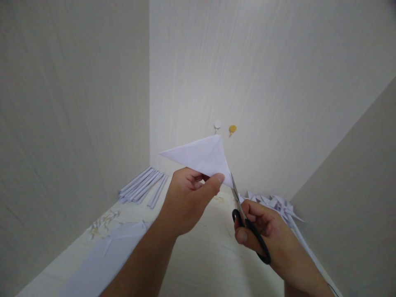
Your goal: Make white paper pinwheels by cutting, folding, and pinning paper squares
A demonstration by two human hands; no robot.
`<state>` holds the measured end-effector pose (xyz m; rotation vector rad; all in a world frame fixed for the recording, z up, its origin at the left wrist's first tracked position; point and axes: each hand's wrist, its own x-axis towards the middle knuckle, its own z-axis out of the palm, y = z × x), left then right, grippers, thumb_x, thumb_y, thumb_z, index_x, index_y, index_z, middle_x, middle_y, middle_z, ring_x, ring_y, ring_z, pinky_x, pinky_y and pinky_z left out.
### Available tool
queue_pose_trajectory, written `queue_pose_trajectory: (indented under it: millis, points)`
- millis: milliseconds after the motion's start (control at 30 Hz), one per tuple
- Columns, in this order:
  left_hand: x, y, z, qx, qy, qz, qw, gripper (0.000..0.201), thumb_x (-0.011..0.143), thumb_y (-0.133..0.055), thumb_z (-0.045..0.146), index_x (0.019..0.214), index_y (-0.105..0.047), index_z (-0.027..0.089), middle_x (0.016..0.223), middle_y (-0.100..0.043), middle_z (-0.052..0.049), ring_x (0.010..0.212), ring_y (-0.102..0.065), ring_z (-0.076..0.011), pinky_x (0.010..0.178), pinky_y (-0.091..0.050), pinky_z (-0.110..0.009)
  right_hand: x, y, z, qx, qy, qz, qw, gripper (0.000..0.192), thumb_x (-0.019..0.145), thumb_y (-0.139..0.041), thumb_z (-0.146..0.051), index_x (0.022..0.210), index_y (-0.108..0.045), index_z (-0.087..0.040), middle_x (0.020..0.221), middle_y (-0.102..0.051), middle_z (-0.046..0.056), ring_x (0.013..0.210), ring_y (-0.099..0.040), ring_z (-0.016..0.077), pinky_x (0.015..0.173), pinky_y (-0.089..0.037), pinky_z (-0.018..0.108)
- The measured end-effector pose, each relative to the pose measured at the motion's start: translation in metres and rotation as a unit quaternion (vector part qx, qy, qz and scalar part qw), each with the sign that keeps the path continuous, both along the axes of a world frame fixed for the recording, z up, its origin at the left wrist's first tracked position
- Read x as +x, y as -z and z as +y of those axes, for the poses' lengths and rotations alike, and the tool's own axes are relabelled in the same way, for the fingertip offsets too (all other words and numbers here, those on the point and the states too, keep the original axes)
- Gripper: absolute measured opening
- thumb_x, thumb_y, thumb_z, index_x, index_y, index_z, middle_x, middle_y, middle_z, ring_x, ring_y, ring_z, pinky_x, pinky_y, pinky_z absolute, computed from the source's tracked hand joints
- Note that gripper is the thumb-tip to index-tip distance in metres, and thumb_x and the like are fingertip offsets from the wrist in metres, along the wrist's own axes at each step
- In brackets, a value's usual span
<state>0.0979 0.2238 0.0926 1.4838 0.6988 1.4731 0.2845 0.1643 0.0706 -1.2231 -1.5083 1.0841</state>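
White folded paper (202, 156) pinched in left hand (185, 202); right hand (262, 227) grips unmarked black-handled scissors (247, 225).

A plain craft corner in a room, boxed in by pale wood-grain walls (262, 74). The light tabletop (210, 255) carries rolled paper sticks (142, 186), flat sheets (105, 255) and folded paper scraps (278, 204).

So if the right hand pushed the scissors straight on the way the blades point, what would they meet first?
Probably the folded white paper held in the left hand: the scissors in the right hand already have their tips at its lower corner.
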Motion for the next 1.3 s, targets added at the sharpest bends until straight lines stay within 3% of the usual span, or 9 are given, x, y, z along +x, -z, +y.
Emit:
queue_pose_trajectory:
  millis: [267, 700, 1300]
  points:
    - [-0.0012, 0.0011, 0.0015, -0.003, -0.005, 0.007, 1.0, 0.033, 0.085, -0.074, 0.036, 0.059, -0.066, 0.017, 0.057, -0.065, 0.001, 0.054, -0.057, -0.011, 0.052, -0.043, -0.022, 0.0023, 0.0032, 0.0009, 0.003, -0.007, -0.012, 1.0, 0.048, 0.073, -0.088, -0.049, 0.07, -0.049, -0.021, 0.06, -0.046, -0.007, 0.055, -0.034, 0.0087, 0.05, -0.025, 0.024]
    - [-0.0003, 0.0005, 0.0014, -0.005, -0.01, 0.012, 1.0, 0.036, 0.087, -0.072, 0.036, 0.057, -0.063, 0.017, 0.06, -0.065, 0.0, 0.058, -0.057, -0.0122, 0.055, -0.044, -0.024, -0.0007, 0.0005, 0.0001, -0.01, 0.011, 0.012, 1.0, 0.05, 0.068, -0.091, -0.046, 0.064, -0.047, -0.022, 0.055, -0.046, -0.007, 0.052, -0.036, 0.0088, 0.047, -0.027, 0.023]
    - [0.0002, 0.0027, 0.0041, -0.017, 0.033, 0.007, 0.999, 0.035, 0.085, -0.073, 0.032, 0.055, -0.061, 0.018, 0.059, -0.062, 0.0, 0.06, -0.057, -0.013, 0.059, -0.044, -0.026, -0.0032, 0.0016, 0.0013, 0.004, 0.016, 0.009, 1.0, 0.048, 0.067, -0.093, -0.046, 0.069, -0.052, -0.021, 0.058, -0.05, -0.006, 0.054, -0.039, 0.0093, 0.05, -0.028, 0.023]
